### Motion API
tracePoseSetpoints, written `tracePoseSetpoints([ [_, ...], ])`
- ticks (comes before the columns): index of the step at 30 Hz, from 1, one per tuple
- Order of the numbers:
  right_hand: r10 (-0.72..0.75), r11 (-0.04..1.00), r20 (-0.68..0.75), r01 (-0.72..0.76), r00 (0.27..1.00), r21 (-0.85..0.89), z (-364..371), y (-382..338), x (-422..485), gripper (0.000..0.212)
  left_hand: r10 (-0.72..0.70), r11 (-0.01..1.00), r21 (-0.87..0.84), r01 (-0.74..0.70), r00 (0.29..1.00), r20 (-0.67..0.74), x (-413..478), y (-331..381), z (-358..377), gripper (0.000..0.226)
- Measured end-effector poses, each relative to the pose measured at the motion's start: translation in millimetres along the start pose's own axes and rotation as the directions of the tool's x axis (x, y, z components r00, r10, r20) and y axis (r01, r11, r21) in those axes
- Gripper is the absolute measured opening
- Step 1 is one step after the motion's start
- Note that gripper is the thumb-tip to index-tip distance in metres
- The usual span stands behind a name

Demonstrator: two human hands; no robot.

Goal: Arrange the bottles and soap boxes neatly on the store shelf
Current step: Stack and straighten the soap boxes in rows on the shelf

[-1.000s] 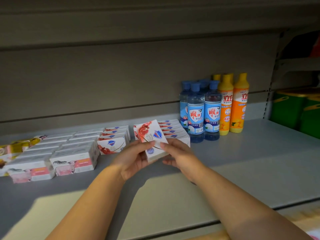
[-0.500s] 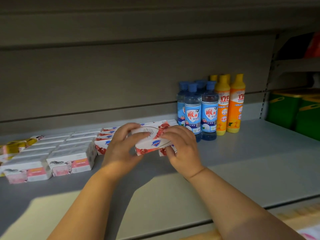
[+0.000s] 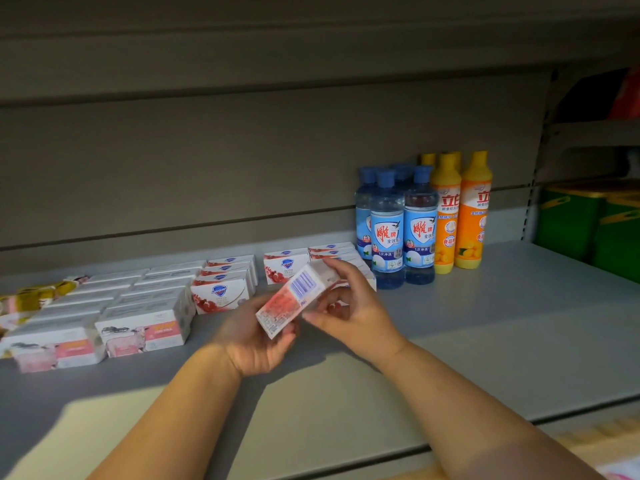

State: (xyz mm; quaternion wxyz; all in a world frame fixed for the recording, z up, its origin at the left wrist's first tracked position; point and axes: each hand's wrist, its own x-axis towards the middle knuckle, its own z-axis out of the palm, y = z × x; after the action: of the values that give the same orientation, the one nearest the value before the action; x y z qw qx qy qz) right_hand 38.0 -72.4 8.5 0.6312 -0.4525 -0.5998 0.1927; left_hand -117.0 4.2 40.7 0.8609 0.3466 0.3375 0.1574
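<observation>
Fingers (image 3: 335, 270) of both hands curl round one soap box (image 3: 294, 299), which is held tilted in the air just above the shelf (image 3: 485, 341), in front of the soap rows. Left hand (image 3: 256, 336) cups the near, lower end, palm up. Right hand (image 3: 351, 306) grips the far, upper end. Both forearms (image 3: 467, 403) come in from the bottom edge.

Surface: grey shelf board, with a sunlit patch near the front lip and shade further in. Behind it is a grey slatted back panel (image 3: 242, 150). A neighbouring bay at far right holds green containers (image 3: 575, 220).

Hard to see: the held box is motion-blurred and only its barcode reads clearly. Left fingertips are hidden under it. The right hand covers part of the nearest red-and-white row. Rear bottles are mostly hidden behind the front ones. Yellow packets (image 3: 34, 296) are cut off at the left edge, and the green containers at the right edge.

Task things: the held box is white with red print and a blue barcode facing up. Red-and-white soap boxes (image 3: 221, 296) stand in rows at mid-shelf against the back. White-and-pink boxes (image 3: 145, 327) stand in rows to their left. Blue bottles (image 3: 388, 230) stand upright in a cluster right of the soap, touching one another. Orange bottles (image 3: 472, 216) with yellow caps stand just beside them on the right.
</observation>
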Motion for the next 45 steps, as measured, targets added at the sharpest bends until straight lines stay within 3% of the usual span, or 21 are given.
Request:
tracePoseSetpoints([
  [3, 0.007, 0.999, -0.095, -0.010, 0.995, -0.039, -1.5, -0.1, 4.0, 0.055, -0.129, 0.989, 0.082, 0.122, 0.988, 0.085, 5.4, -5.5, 0.1, 0.055],
  [6, 0.009, 0.999, -0.154, -0.015, 0.988, -0.042, -6.0, -2.0, 4.8, 0.033, -0.104, 0.985, 0.153, 0.084, 0.986, 0.129, 11.8, -9.8, -0.4, 0.059],
  [9, 0.046, 0.998, -0.180, -0.051, 0.983, -0.025, -5.7, -4.6, 4.4, 0.029, -0.230, 0.963, 0.187, 0.193, 0.953, 0.198, 9.8, -8.0, -1.7, 0.069],
  [12, 0.085, 0.996, -0.138, -0.085, 0.987, 0.005, -3.2, -6.6, 4.2, 0.042, -0.131, 0.979, 0.174, 0.103, 0.979, 0.156, 6.8, -3.6, -2.1, 0.059],
  [15, 0.151, 0.983, -0.008, -0.149, 0.988, 0.104, -0.1, -1.1, 2.8, 0.068, 0.130, 0.965, 0.230, -0.129, 0.992, 0.011, 4.7, 2.5, -6.4, 0.042],
  [18, 0.200, 0.974, 0.102, -0.209, 0.974, 0.085, 0.0, 6.2, -0.2, 0.076, 0.347, 0.817, 0.501, -0.287, 0.938, -0.029, -1.4, 12.6, -20.1, 0.036],
  [22, 0.177, 0.962, 0.196, -0.128, 0.965, -0.240, -0.2, 14.9, -3.8, 0.071, 0.547, 0.546, 0.764, -0.343, 0.837, -0.016, -9.4, 26.0, -42.7, 0.057],
  [27, 0.234, 0.912, 0.288, -0.106, 0.929, -0.397, 2.1, 27.7, -5.1, 0.073, 0.619, 0.358, 0.903, -0.236, 0.785, -0.040, -1.3, 31.2, -63.6, 0.041],
  [29, 0.279, 0.886, 0.258, -0.145, 0.925, -0.440, 0.1, 29.0, -4.7, 0.068, 0.664, 0.218, 0.966, -0.138, 0.746, -0.043, 4.7, 32.1, -69.5, 0.036],
  [31, 0.301, 0.817, 0.233, -0.124, 0.925, -0.564, -2.3, 29.5, -4.0, 0.057, 0.715, 0.100, 0.992, -0.078, 0.699, -0.017, 9.5, 30.8, -72.0, 0.033],
  [34, 0.268, 0.727, 0.267, -0.013, 0.926, -0.687, -2.4, 29.5, -3.2, 0.040, 0.769, 0.004, 0.995, -0.099, 0.636, 0.060, 15.1, 25.2, -70.3, 0.036],
  [37, 0.279, 0.712, 0.287, 0.003, 0.916, -0.702, -1.4, 27.2, -2.9, 0.035, 0.771, -0.146, 0.988, 0.048, 0.632, 0.083, 21.0, 25.1, -62.3, 0.056],
  [42, 0.314, 0.687, 0.259, -0.030, 0.914, -0.726, -2.5, 27.0, 0.9, 0.036, 0.811, -0.282, 0.924, 0.256, 0.578, 0.087, 43.6, 25.2, -44.3, 0.062],
  [45, 0.318, 0.686, 0.271, -0.023, 0.908, -0.727, -2.5, 27.4, 1.8, 0.035, 0.794, -0.328, 0.892, 0.312, 0.602, 0.081, 58.0, 33.1, -35.3, 0.061],
])
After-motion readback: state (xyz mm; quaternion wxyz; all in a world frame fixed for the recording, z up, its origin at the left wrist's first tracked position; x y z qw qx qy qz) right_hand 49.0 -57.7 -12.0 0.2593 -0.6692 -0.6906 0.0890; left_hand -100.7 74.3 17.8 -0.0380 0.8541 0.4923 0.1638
